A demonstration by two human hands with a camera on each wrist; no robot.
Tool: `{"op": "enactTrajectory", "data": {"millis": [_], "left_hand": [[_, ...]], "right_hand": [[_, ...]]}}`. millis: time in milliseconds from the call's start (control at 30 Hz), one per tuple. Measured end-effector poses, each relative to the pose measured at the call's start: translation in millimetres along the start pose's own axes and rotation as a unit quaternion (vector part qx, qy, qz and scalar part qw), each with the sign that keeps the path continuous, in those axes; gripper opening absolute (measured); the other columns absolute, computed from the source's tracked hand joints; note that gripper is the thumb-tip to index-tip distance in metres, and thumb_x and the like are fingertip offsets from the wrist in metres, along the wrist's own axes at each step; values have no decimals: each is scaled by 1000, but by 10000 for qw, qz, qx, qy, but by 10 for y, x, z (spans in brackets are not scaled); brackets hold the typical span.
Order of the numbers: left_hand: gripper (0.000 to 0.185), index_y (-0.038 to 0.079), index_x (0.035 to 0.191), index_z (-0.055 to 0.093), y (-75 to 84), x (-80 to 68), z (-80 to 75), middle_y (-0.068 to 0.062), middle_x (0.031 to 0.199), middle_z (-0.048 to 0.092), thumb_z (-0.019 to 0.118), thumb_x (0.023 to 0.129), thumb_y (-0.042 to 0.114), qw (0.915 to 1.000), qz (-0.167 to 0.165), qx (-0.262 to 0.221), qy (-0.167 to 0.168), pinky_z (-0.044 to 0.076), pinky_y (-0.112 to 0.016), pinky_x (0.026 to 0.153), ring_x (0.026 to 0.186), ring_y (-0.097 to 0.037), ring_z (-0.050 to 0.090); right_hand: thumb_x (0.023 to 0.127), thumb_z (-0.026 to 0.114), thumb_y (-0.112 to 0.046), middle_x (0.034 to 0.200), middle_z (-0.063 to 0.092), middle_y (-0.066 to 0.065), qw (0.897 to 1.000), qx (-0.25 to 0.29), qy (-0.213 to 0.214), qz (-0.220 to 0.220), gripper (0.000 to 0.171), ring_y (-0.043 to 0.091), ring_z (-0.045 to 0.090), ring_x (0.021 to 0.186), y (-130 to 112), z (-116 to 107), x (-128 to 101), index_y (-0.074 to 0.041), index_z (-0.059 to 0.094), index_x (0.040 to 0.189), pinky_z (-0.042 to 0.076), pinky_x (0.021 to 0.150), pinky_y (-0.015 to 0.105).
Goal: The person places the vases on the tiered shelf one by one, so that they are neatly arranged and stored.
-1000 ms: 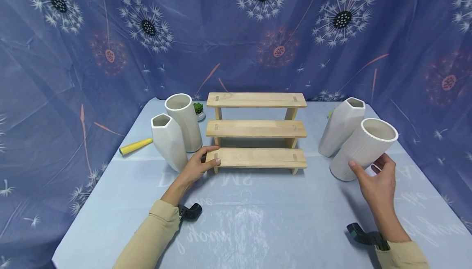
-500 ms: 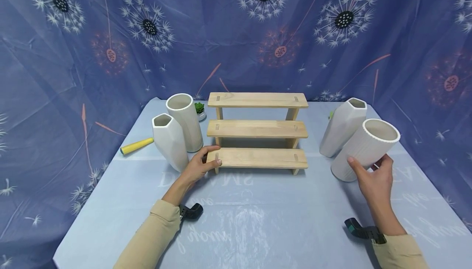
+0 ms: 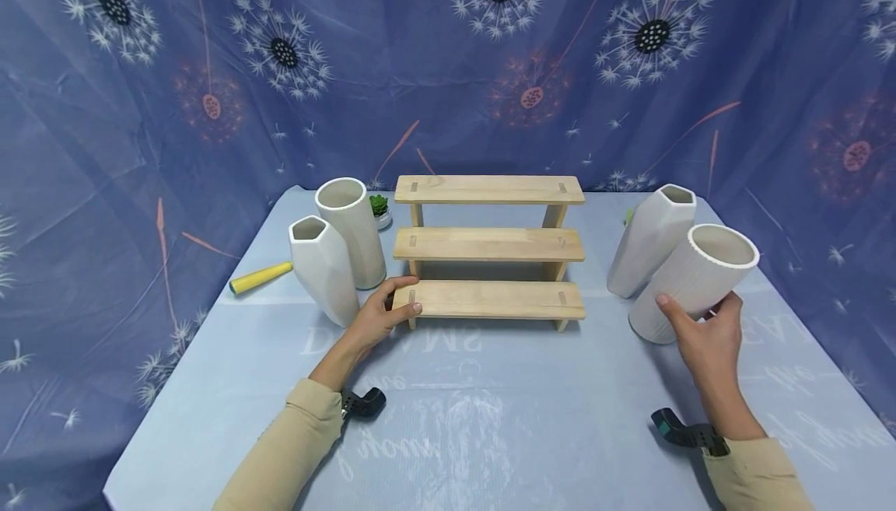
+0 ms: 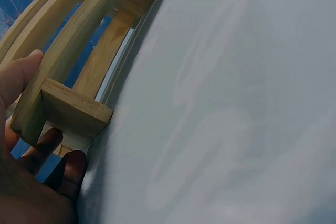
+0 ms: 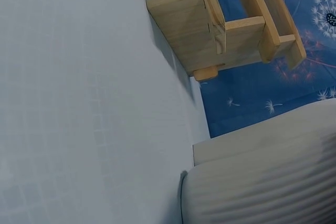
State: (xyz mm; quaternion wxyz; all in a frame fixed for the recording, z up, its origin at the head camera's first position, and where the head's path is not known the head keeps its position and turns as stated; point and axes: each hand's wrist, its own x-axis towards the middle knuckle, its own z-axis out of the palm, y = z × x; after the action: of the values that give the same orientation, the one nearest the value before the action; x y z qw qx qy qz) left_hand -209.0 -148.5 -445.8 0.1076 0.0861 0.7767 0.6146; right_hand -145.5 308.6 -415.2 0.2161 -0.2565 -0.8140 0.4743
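In the head view, my left hand (image 3: 373, 320) grips the left end of the lowest plank of a three-step wooden shelf stand (image 3: 490, 298). The left wrist view shows the thumb (image 4: 23, 74) over the plank and fingers beneath its end. On the right, my right hand (image 3: 708, 340) holds the lower part of a white ribbed vase (image 3: 693, 285). Its thumb lies across the ribbed side, while the other fingers go behind, partly hidden. The right wrist view shows the ribbed vase (image 5: 262, 187) up close, without the fingers.
A white faceted vase (image 3: 651, 243) stands just behind the ribbed one. Left of the stand are another faceted vase (image 3: 322, 274), a round white vase (image 3: 360, 239), a small potted succulent (image 3: 379, 208) and a yellow cylindrical object (image 3: 260, 278). A blue dandelion-print curtain (image 3: 448, 91) hangs behind the table.
My right hand has shifted slightly left, its thumb sliding a little further across the ribbed vase. The left hand, the stand and the vases keep their places.
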Motion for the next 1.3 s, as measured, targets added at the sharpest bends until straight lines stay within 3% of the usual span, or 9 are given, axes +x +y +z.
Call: {"op": "enactTrajectory", "data": {"millis": [200, 700, 1067, 1300], "left_hand": [[52, 8, 138, 44, 200, -125, 23, -17, 140, 41, 64, 89, 13, 9999, -8, 142, 5, 41, -24, 87, 115, -27, 47], [52, 6, 136, 47, 188, -103, 23, -19, 130, 47, 66, 87, 10, 9999, 66, -94, 47, 43, -22, 83, 101, -13, 49], [53, 7, 137, 46, 194, -111, 20, -18, 132, 47, 66, 88, 12, 10000, -9, -56, 11, 42, -24, 85, 106, -19, 48], [54, 7, 137, 45, 201, -116, 20, -18, 134, 46, 66, 88, 12, 9999, -47, -108, 16, 42, -25, 86, 109, -22, 48]], "right_hand": [[80, 73, -33, 147, 36, 12, 10000, 53, -62, -6, 84, 31, 39, 130, 4, 11, 17, -18, 22, 146, 33, 106, 52], [80, 72, -38, 147, 36, 11, 9997, -48, -149, 169, 85, 31, 40, 130, -11, -7, 21, -17, 21, 146, 35, 104, 53], [79, 74, -38, 143, 41, 9, 9996, -162, -29, 240, 83, 25, 42, 124, 7, -14, 12, -17, 27, 144, 37, 99, 44], [79, 73, -38, 143, 41, 11, 9996, -215, -59, 159, 83, 28, 43, 126, -33, -27, -31, -15, 27, 144, 36, 101, 46]]}}
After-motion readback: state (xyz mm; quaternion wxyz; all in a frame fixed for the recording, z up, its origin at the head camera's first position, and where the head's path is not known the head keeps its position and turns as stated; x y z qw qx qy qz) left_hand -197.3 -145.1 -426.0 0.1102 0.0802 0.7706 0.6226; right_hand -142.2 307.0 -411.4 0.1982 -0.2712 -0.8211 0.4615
